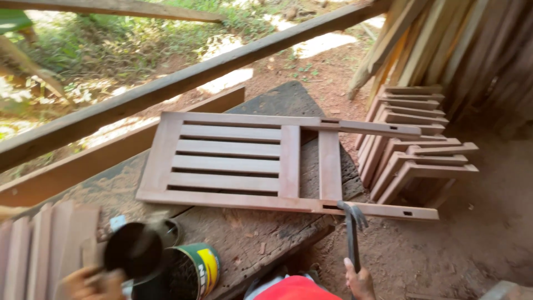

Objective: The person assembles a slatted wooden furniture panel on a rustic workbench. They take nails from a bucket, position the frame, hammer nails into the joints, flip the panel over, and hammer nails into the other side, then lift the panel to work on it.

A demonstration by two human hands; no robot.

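Right hand (pixel 359 282) grips a claw hammer (pixel 353 230) beside a slatted wooden frame (pixel 233 161) on the desk (pixel 239 233); left hand (pixel 91 283) clasps a black lid (pixel 133 251) above a paint can (pixel 189 272).

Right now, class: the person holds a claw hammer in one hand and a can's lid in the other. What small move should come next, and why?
Probably set the black lid down: the left hand holds it over the open can, while the right hand already has the hammer raised by the slatted wooden frame.

Bare hands (pixel 360 280), red garment (pixel 294 289)
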